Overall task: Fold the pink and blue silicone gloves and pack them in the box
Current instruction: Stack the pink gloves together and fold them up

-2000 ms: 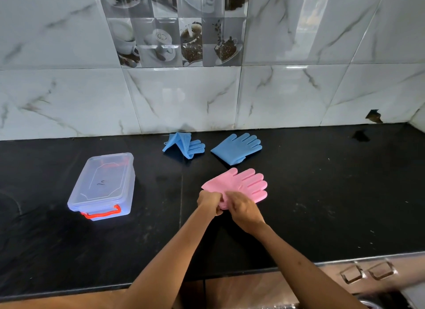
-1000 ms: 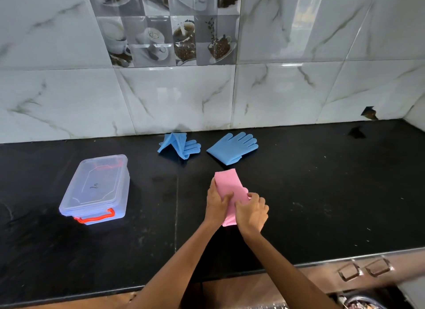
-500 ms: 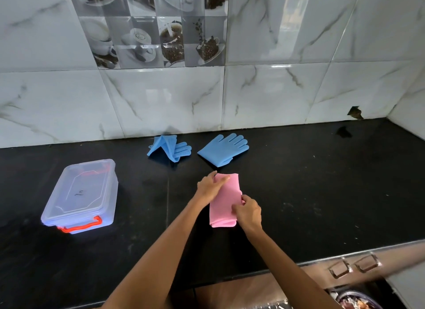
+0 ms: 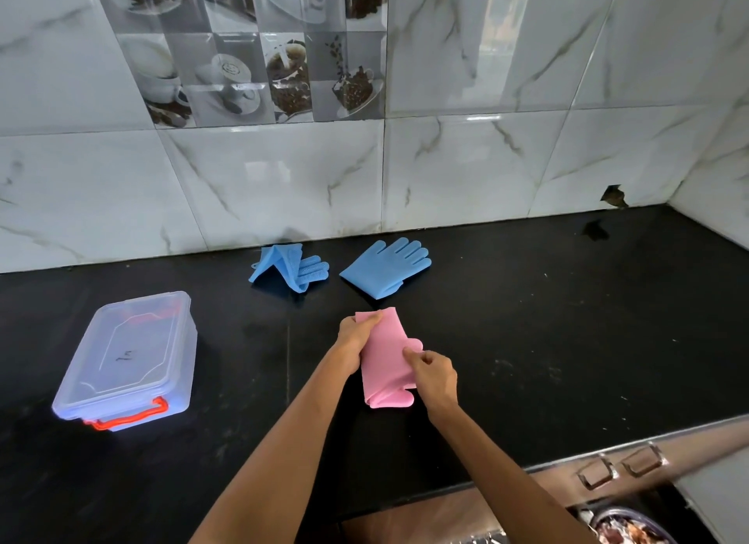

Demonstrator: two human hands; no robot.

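Pink silicone, folded lengthwise into a narrow strip, lies between the two hands on the black stone bench [image 4: 527,341]: this is the pink silicone glove [image 4: 385,365], its rounded finger ends showing at the near end and one lobe poking out on the right edge. The left hand [image 4: 356,337] is closed on the far left corner of the strip, thumb and fingers pinching the edge. The right hand [image 4: 433,377] pinches the right edge about midway along, fingertips curled onto the pink surface. Both forearms reach in from the bottom of the view.

Beyond the pink glove, toward the wall, a flat blue silicone glove [image 4: 385,270] lies spread open with its fingers pointing to the far right, apart from the pink one. To its left sits a second blue silicone glove, folded [image 4: 289,268] so that it stands up like a small tent, ribbed fingers sticking out to the right.

Well to the left of the hands rests a clear rectangular plastic box with an orange handle [image 4: 129,361], its lid on. White marble-patterned wall tiles [image 4: 466,170] rise behind the bench, with a band of coffee-cup picture tiles [image 4: 263,69] above. At the lower right corner, metal drawer pulls [image 4: 620,466] show below the bench edge.
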